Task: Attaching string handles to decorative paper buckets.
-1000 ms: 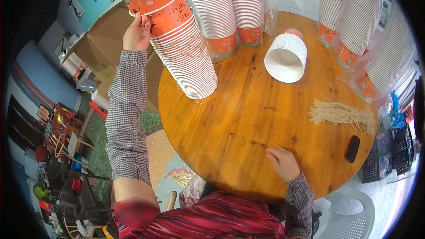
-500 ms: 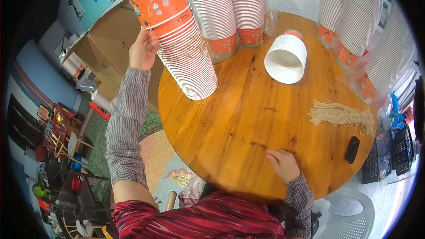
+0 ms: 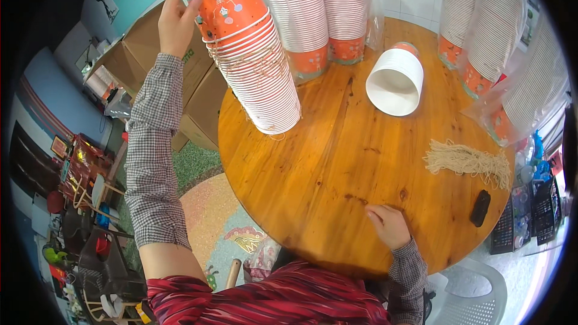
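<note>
A tall stack of upside-down orange paper cups [image 3: 256,75] stands near the table's left edge, showing many white rims. Its top cup [image 3: 226,9] is printed with small figures and has a green band. Thin strands of twine [image 3: 256,63] hang around the upper rims. My left hand [image 3: 176,23] is raised beside this top cup, thumb and fingers apart, its thumb at the cup's side; whether it presses on it is hard to see. Loosely curled, my right hand [image 3: 390,227] rests on the near part of the table with nothing visible in it.
On the round wooden table [image 3: 313,186], a white-mouthed cup stack [image 3: 394,84] lies on its side. Bagged cup stacks [image 3: 310,60] stand behind, others [image 3: 481,75] at right. A twine bundle [image 3: 469,162] and a black object [image 3: 479,208] lie right. Cardboard boxes [image 3: 201,108] stand left.
My left hand has moved up and left, from the top cup's rim toward its green band, and its fingers have spread. My right hand stays in place.
</note>
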The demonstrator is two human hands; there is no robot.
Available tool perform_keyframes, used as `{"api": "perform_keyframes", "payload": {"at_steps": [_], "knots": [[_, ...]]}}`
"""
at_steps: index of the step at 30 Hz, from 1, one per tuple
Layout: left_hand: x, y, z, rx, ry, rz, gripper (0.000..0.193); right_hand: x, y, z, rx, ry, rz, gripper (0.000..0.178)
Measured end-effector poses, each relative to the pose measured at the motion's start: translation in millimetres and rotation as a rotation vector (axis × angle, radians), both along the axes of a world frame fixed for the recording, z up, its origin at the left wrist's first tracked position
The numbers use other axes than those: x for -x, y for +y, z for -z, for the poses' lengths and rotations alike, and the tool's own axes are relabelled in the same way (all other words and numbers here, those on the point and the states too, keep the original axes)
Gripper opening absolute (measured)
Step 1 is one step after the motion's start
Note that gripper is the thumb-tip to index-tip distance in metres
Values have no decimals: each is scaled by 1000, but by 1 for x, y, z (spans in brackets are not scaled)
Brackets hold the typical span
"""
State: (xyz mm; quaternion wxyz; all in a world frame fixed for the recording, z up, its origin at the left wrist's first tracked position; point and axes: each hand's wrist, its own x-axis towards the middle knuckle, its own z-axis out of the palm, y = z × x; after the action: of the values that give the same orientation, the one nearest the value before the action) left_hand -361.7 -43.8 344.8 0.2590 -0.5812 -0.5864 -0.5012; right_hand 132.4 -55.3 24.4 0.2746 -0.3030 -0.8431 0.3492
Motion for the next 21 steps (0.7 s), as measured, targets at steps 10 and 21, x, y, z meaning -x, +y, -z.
{"api": "perform_keyframes", "payload": {"at_steps": [10,21], "knots": [[9,17,-42,141,-92,-111,24,0,2,1,25,15,-4,16],[74,10,-57,166,-118,156,23,0,2,-8,123,-67,-15,20]]}}
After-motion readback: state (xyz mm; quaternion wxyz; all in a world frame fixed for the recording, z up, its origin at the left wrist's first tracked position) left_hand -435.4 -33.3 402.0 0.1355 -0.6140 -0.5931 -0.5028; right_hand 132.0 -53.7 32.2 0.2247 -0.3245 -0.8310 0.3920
